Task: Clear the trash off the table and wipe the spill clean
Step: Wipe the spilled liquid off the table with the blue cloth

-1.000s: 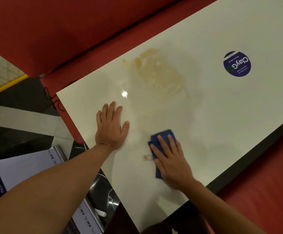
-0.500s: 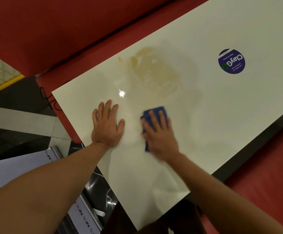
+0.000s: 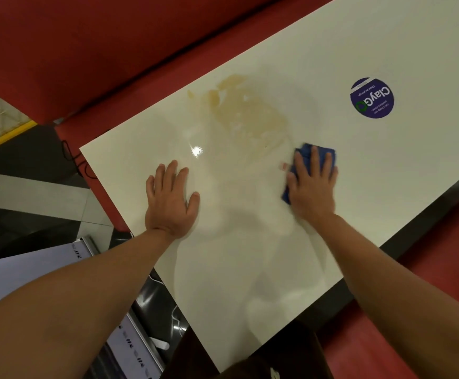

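Wiping step under way; no trash visible on table point(image 3: 387, 187)
Right hand point(image 3: 311, 184) flat, fingers straight, pressing blue cloth point(image 3: 324, 151) at near-right edge of brown spill point(image 3: 244, 113)
Left hand point(image 3: 169, 199) flat on table, bracing
Next: push cloth up-left across stain, firm pressure

Your two bare forearms show no sleeves; your left hand point(image 3: 169, 203) and right hand point(image 3: 311, 187) wear no rings, watch or gloves.
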